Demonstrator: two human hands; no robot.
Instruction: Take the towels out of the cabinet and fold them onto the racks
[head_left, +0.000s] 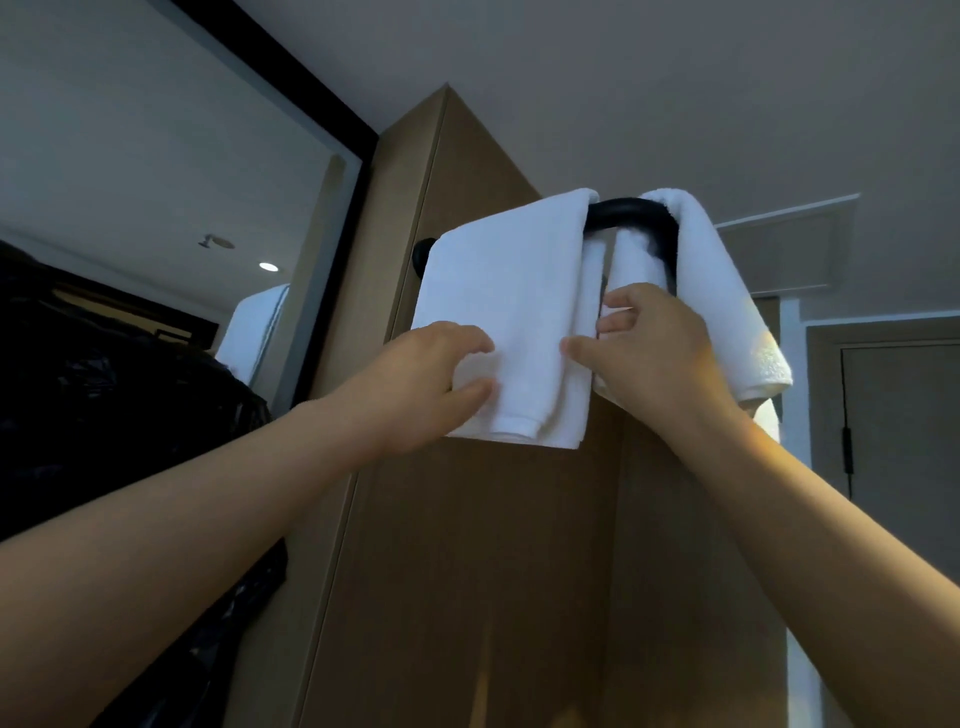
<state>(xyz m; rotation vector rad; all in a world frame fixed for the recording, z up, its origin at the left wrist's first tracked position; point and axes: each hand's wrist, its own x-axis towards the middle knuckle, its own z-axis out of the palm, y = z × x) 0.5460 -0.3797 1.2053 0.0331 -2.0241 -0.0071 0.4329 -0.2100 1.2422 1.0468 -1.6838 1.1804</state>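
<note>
A black towel rack (631, 212) sticks out from the wooden cabinet (467, 545) above me. A folded white towel (509, 291) hangs over its left part, and a second white towel (727, 291) is draped over its right end. My left hand (431, 379) holds the lower left edge of the left towel, fingers curled round the cloth. My right hand (649, 343) pinches that towel's right edge, thumb in front and fingers behind. The rack's middle is bare between the two towels.
A large black-framed mirror (182, 208) fills the wall on the left and reflects a towel and ceiling lights. A dark bag-like mass (104, 415) sits low on the left. A door (904, 415) stands at the far right.
</note>
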